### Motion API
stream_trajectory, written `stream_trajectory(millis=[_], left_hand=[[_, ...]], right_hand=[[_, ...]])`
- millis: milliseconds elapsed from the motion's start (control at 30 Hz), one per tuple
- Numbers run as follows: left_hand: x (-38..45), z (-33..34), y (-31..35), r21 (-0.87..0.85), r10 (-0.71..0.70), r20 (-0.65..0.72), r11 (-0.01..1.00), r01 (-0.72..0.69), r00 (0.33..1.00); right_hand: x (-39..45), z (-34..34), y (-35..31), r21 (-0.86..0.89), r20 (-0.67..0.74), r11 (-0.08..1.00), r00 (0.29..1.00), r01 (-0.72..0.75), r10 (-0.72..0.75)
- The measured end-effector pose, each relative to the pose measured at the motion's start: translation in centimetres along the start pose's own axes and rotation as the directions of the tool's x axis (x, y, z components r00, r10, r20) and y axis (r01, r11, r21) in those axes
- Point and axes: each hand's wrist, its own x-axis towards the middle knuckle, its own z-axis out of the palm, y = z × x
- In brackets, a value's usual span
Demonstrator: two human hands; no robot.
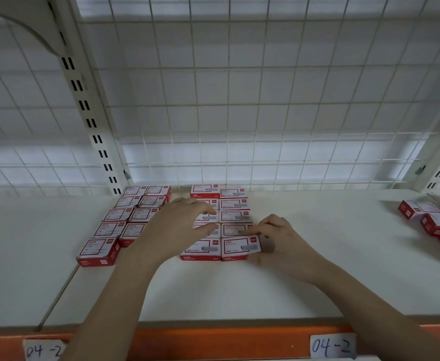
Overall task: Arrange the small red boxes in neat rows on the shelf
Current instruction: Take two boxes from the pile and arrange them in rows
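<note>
r hand (276, 239) pinching near-right staple box (241, 248), long axis left-right — l hand (179, 225) relaxed, unclenched over boxes just left; loose pile (432, 222) far right, nearer r hand.

Left of the fingers (208, 211), ten small red boxes (98, 252) lie in two columns of five. Under them, ten more (241, 248) in two columns of five. Far right, a loose heap (433, 222), count unclear. Two hands; two paper labels (333, 346).

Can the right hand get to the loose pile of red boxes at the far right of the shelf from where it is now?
Probably yes. The right hand rests at the front box of the arranged rows, and only bare shelf lies between it and the loose pile.
</note>
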Motion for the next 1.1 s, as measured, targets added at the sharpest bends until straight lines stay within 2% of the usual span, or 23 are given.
stream_trajectory(millis=[167, 267, 367, 500, 667, 800, 967, 1100], left_hand=[[-0.1, 0.4, 0.3, -0.022, 0.005, 0.004, 1.0, -0.005, 1.0], [-0.1, 0.7, 0.8, 0.001, 0.013, 0.003, 1.0, -0.013, 1.0], [0.1, 1.4, 2.2, 0.096, 0.033, -0.046, 0.995, -0.028, 0.998], [0.9, 3.1, 4.7, 0.246, 0.109, -0.08, 0.965, -0.086, 0.991], [4.3, 4.4, 7.9, 0.31, 0.236, -0.008, 0.924, -0.222, 0.972], [7.2, 5.4, 12.2, 0.287, 0.356, 0.036, 0.891, -0.35, 0.934], [10.0, 6.9, 19.1, 0.204, 0.454, 0.057, 0.866, -0.456, 0.889], [11.6, 7.7, 24.7, 0.172, 0.504, 0.067, 0.844, -0.508, 0.861]], right_hand=[[-0.1, 0.5, 0.0, -0.1, -0.047, 0.994, 0.998, 0.044, -0.049], [-0.1, 0.5, 0.1, -0.128, -0.012, 0.989, 0.997, 0.074, -0.076], [0.1, -0.5, 0.0, -0.171, 0.062, 0.978, 0.992, 0.121, -0.112], [0.5, -2.8, 0.5, -0.318, 0.058, 0.929, 0.982, 0.188, -0.179], [0.2, -5.8, 4.1, -0.432, 0.003, 0.901, 0.998, 0.052, -0.056], [-1.6, -8.7, 7.3, -0.501, -0.041, 0.859, 0.994, -0.104, 0.097], [-5.6, -13.4, 11.1, -0.548, -0.129, 0.782, 0.954, -0.297, 0.272], [-9.3, -17.9, 13.5, -0.5, -0.229, 0.755, 0.906, -0.424, 0.357]])
